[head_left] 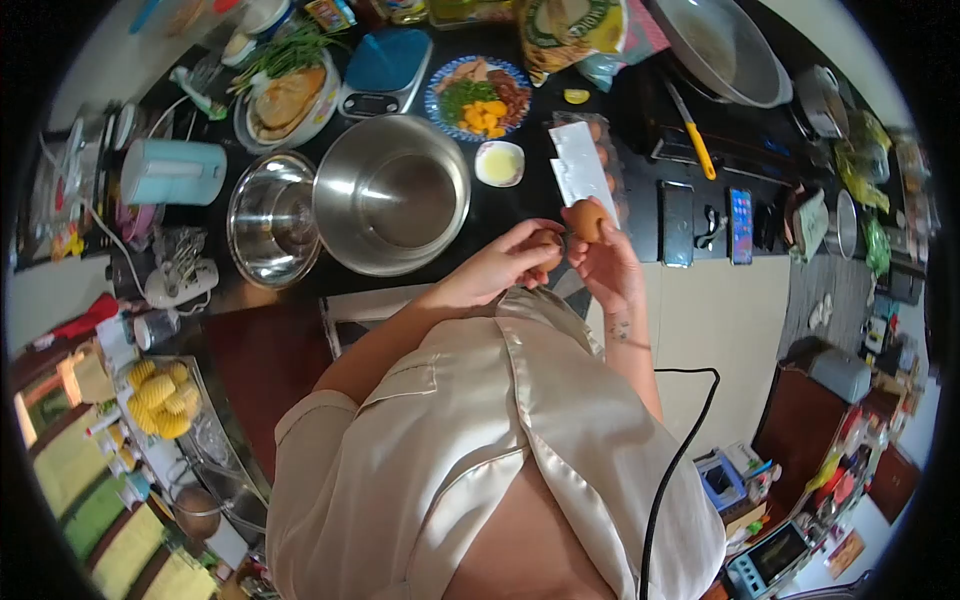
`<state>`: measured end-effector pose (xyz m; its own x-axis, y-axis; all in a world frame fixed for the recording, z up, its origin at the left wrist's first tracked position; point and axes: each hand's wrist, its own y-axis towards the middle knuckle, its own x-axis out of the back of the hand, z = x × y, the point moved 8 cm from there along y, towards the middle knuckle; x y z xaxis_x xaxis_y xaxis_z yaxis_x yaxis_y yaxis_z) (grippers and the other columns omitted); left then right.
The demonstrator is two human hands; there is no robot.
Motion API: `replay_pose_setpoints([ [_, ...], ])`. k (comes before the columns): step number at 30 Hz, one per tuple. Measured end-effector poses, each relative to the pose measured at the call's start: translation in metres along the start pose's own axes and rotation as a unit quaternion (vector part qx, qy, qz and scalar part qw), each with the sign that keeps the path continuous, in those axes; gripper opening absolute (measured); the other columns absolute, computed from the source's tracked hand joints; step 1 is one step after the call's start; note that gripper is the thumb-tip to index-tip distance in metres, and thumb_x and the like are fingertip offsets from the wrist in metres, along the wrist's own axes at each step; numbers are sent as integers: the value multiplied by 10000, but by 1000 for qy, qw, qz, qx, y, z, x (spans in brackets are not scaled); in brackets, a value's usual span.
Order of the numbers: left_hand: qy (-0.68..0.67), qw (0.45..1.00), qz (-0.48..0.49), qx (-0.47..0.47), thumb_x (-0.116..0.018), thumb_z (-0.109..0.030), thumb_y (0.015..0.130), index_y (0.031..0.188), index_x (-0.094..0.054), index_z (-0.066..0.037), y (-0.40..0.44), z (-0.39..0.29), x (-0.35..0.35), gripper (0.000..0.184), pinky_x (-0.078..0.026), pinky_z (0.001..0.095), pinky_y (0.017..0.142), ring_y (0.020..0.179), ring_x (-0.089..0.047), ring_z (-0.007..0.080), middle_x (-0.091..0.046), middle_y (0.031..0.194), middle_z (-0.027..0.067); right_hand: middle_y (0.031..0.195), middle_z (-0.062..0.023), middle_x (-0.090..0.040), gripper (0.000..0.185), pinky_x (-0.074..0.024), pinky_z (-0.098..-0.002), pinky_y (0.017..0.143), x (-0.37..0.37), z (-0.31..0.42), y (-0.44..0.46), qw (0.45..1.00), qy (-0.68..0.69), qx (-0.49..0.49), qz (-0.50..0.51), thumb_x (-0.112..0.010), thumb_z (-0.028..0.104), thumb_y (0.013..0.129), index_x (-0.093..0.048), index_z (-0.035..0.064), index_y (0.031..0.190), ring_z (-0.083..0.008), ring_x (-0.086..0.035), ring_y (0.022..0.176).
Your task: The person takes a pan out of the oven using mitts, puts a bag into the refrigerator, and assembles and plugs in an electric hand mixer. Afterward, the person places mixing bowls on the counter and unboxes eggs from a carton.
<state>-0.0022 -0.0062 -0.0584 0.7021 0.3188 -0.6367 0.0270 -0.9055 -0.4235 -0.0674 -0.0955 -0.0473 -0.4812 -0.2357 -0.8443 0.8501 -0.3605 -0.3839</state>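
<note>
My right hand (608,268) holds a brown egg (588,219) upright between its fingers, in front of the egg carton. Closed around another brown egg (549,257) is my left hand (516,262), whose fingers cover part of the shell. Both hands are close together at the counter's front edge, just above my shirt. Beyond them lies a clear plastic egg carton (622,165) with several brown eggs in it and a white paper (577,160) over part of it. A large steel pot (345,190) stands to the left of my hands.
A steel bowl (250,235), a small dish with pale liquid (499,163), a blue-rimmed plate (437,82) of chopped food and a kitchen scale (385,75) stand on the counter. Rightward are a yellow-handled knife (700,150), two phones and a large pan (725,55). A black cable (690,450) hangs at my right.
</note>
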Motion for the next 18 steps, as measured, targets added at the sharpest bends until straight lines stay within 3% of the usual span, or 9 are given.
replay_pose_setpoints([
  [3, 28, 999, 6, 25, -489, -197, 931, 1266, -412, -112, -20, -18, -11, 354, -403, 203, 617, 706, -497, 79, -533, 1002, 30, 1201, -189, -489, 456, -476, -267, 728, -5, 7, 6, 1000, -7, 3, 11, -591, 161, 829, -430, 113, 1253, -169, -548, 810],
  [6, 44, 999, 30, -8, -465, -206, 940, 1273, -409, -112, -39, -37, -13, 350, -414, 198, 602, 699, -517, 88, -563, 1047, 78, 1212, -193, -486, 462, -479, -282, 761, -20, 17, 13, 997, -77, 23, -7, -590, 136, 827, -424, 113, 1257, -179, -556, 820],
  [11, 20, 999, -24, -42, -442, -214, 947, 1270, -406, -105, -81, -64, 4, 343, -413, 199, 608, 697, -504, 89, -567, 1069, 110, 1128, -166, -534, 461, -483, -301, 754, -55, 3, 37, 991, -135, 10, 5, -587, 63, 813, -424, 72, 1245, -191, -575, 809],
  [13, -73, 990, -72, -94, -491, -192, 925, 1258, -423, -108, -102, -75, 23, 350, -418, 199, 594, 710, -518, 88, -551, 1061, 85, 1064, -151, -558, 441, -484, -306, 746, -81, -10, 46, 983, -179, 0, 28, -583, 55, 815, -439, 66, 1232, -196, -578, 793],
  [17, -51, 963, -136, -226, -494, -182, 919, 1269, -414, -120, -152, -103, 65, 365, -418, 223, 615, 742, -506, 104, -537, 1071, 89, 1033, -153, -568, 395, -485, -293, 728, -131, -48, 61, 972, -219, -23, 75, -560, 61, 831, -450, 25, 1209, -198, -582, 774],
  [18, -77, 955, -139, -251, -499, -193, 917, 1284, -402, -115, -165, -108, 78, 387, -413, 232, 626, 730, -505, 117, -531, 1072, 96, 1047, -154, -565, 398, -477, -289, 726, -144, -58, 64, 970, -229, -16, 77, -554, 119, 845, -440, 13, 1211, -193, -577, 773],
])
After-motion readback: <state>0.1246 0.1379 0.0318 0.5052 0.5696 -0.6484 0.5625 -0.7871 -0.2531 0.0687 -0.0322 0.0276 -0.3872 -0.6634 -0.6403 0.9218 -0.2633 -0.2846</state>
